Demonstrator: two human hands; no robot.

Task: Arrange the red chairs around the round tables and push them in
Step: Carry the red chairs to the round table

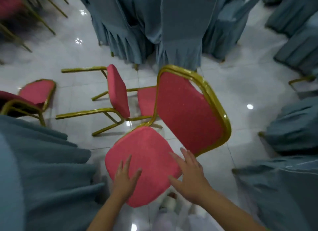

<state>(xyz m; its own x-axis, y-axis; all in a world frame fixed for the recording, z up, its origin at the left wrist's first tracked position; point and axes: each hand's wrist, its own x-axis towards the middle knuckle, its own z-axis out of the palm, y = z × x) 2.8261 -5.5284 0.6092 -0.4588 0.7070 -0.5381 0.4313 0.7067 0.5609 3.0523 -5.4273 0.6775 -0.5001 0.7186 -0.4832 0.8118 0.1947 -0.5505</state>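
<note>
- Nearest me, my left hand [124, 177] lies flat on the near left part of the red chair [142, 160]'s seat, fingers straight and spread, gripping nothing.
- My right hand [188, 174] is at the seat's near right corner, fingers also spread and straight. I cannot tell whether it presses on the cushion or only hovers over its edge.
- Far left, grey-blue cloth [43, 170] hangs in folds close beside me.
- Above it, another red chair with a gold frame [37, 92] stands on the white tiled floor [77, 55].
- Left of centre, a third red chair [118, 91] lies tipped on its side, legs pointing left, just beyond the one under my hands.
- At centre, my chair's gold-rimmed back [189, 113] rises on the far side of the seat, leaning right.
- Behind it stand chairs in grey-blue covers [180, 24].
- More covered chairs [292, 131] line the right side.
</note>
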